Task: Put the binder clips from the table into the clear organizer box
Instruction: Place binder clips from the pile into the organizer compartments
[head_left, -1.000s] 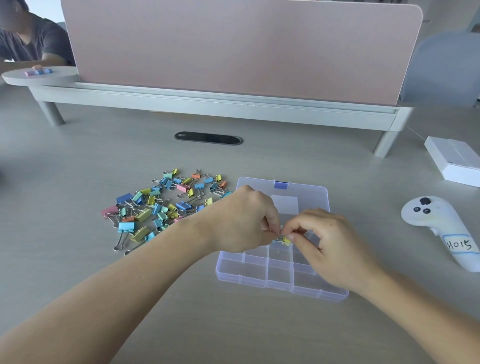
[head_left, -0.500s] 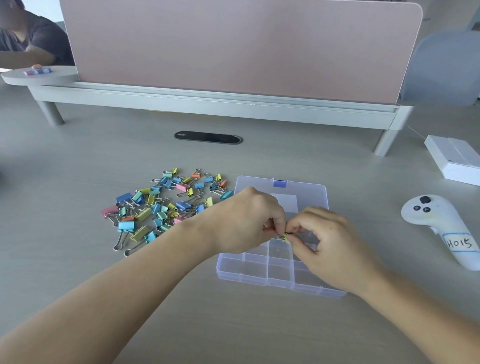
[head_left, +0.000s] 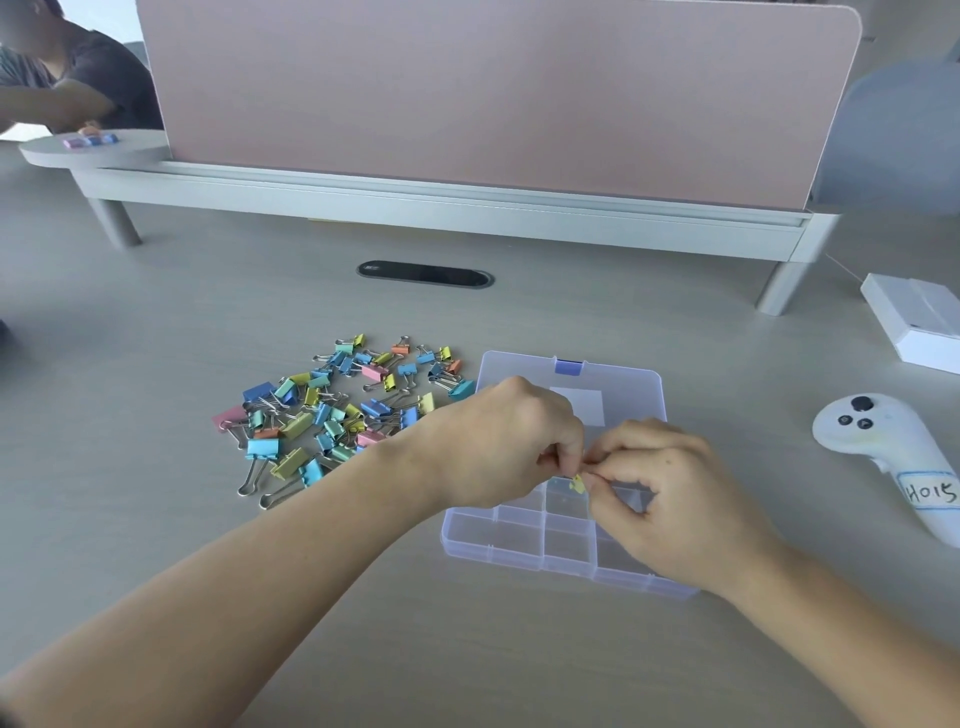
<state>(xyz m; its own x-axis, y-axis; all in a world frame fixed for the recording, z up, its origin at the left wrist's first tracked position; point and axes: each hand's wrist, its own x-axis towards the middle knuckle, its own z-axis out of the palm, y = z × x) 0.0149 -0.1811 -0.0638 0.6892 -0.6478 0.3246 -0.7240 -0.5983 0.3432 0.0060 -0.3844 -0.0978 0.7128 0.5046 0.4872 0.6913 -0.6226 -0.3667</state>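
Clip (head_left: 576, 483): one, yellow, pinched by curled fingertips of left hand (head_left: 498, 441) and right hand (head_left: 670, 493), over box (head_left: 519, 540) | box: one, clear, lid open, on table (head_left: 156, 519) | pile (head_left: 337, 410): dozens of clips, uncountable, left of box | controller (head_left: 878, 447): one, right of box | carton (head_left: 919, 322): one, white, far right

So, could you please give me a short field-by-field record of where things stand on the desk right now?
left hand: pinches yellow binder clip
right hand: pinches the same clip
clip position: above the organizer box, not yet dropped in
box state: lid open; visible compartments look empty, some hidden by the hands
clip pile: on the table, left of the box
controller: right of the box, untouched
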